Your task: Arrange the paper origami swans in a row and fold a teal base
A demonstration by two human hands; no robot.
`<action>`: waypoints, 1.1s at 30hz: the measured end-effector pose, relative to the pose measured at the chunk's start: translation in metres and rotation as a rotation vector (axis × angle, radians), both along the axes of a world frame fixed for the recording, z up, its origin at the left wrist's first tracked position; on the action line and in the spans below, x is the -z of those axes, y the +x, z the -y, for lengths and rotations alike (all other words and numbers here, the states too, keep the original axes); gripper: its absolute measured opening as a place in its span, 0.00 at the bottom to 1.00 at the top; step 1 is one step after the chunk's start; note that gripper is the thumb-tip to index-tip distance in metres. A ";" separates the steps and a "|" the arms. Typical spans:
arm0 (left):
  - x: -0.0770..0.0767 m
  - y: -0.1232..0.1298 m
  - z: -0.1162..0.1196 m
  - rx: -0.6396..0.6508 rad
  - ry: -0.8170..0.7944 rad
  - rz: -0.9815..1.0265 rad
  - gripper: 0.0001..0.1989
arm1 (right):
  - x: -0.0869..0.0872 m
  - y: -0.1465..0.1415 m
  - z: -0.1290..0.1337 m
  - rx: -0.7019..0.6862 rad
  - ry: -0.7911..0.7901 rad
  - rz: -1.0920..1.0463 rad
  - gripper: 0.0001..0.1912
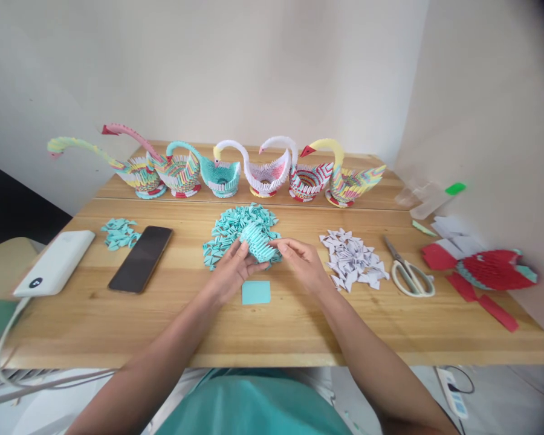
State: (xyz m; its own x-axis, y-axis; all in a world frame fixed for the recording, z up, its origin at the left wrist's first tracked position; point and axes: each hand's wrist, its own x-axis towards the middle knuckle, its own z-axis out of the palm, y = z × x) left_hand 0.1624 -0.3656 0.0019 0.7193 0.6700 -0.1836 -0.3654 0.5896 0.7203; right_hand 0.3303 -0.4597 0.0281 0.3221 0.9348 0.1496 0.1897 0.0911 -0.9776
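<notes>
My left hand (233, 266) is closed around a teal origami model (257, 243) built from many small folded paper pieces. The fingers of my right hand (299, 258) pinch together at the model's right edge; whatever lies between them is too small to make out. Just behind and under the model spreads a heap of teal folded paper pieces (224, 232). A flat teal paper rectangle (256, 292) lies on the table in front of my hands. To the right of my right hand is a pile of white folded paper pieces (354, 260).
Several origami swans (220, 178) stand in a row along the back of the wooden table (181, 338). At left lie a phone (141, 258), a white power bank (57, 263) and a small teal pile (119, 233). Scissors (408, 272) and a red paper model (494, 269) lie right.
</notes>
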 end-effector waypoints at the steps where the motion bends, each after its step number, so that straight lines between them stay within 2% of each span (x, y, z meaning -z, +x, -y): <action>1: 0.000 0.000 0.000 0.004 -0.009 -0.005 0.29 | 0.000 0.000 0.000 0.000 -0.004 0.003 0.24; 11: -0.001 0.000 0.001 0.066 -0.012 -0.008 0.33 | 0.000 -0.004 -0.002 -0.019 0.017 0.100 0.14; 23: -0.005 -0.001 0.002 0.079 0.047 -0.011 0.28 | -0.001 -0.002 -0.002 -0.031 -0.023 0.153 0.14; 27: -0.008 -0.001 0.003 0.030 0.110 -0.045 0.33 | 0.002 -0.001 -0.002 -0.030 -0.018 0.119 0.16; 33: -0.012 -0.001 0.004 -0.050 0.293 -0.156 0.45 | 0.009 0.004 -0.001 -0.036 -0.047 0.035 0.20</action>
State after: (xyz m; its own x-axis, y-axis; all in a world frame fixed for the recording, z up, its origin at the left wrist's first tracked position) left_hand 0.1616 -0.3701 0.0135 0.6627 0.7442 -0.0832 -0.2608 0.3335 0.9060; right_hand 0.3339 -0.4585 0.0188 0.2838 0.9519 0.1155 0.2215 0.0522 -0.9738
